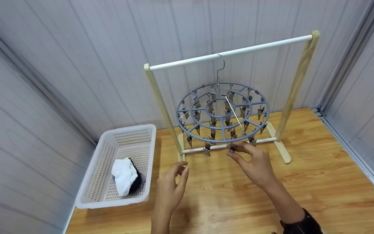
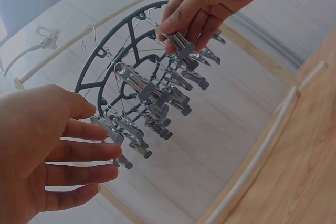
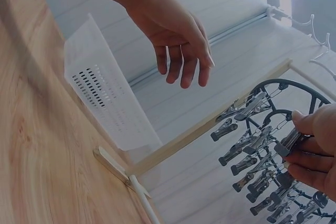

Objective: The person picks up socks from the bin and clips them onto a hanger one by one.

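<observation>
A round grey-blue clip hanger [image 1: 218, 141] with several metal clips hangs by its hook from a white rail [image 1: 187, 61]. At its near rim my right hand [image 1: 256, 164] pinches one metal clip [image 3: 289, 142] between thumb and fingers. Nothing is held in that clip, as far as the right wrist view shows. My left hand [image 1: 170, 188] is raised to the left of the hanger, its fingers loosely bent and holding nothing. In the left wrist view other hanging clips [image 2: 137, 83] appear just beyond its fingertips.
On the left, a white perforated basket [image 1: 83, 200] contains a white cloth item [image 1: 123, 175] and a black one [image 1: 136, 182]. Wooden posts [image 1: 292, 87] support the rail above the wood-grain floor [image 1: 323, 182]. Pale panel walls [image 1: 109, 48] enclose the back and sides.
</observation>
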Demonstrator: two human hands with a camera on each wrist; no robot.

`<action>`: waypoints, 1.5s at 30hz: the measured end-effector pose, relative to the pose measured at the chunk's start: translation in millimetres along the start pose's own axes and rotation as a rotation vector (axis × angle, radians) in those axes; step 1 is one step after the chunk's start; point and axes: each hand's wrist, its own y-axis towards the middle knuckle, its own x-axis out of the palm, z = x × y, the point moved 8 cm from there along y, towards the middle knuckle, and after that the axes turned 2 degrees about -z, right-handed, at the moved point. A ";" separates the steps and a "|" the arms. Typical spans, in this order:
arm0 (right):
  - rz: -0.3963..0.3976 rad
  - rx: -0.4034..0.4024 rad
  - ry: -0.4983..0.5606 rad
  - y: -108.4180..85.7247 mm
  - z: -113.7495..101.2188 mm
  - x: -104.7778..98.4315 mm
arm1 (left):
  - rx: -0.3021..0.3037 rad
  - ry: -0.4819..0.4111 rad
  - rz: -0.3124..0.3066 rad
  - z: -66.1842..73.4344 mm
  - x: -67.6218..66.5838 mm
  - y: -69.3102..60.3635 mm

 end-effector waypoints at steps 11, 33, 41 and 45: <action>-0.016 0.001 0.012 -3.6 -0.2 1.6 | -0.024 -0.010 -0.015 -0.9 2.0 -3.0; -0.008 -0.035 0.083 2.9 -6.0 -2.1 | -0.007 0.034 0.001 -0.4 -1.1 -2.4; -0.012 -0.018 0.097 3.3 -2.0 -2.1 | -0.085 0.063 0.045 -20.6 -22.6 -0.7; -0.010 -0.009 0.097 0.5 1.3 -3.3 | -0.142 0.092 0.028 -33.5 -32.5 0.2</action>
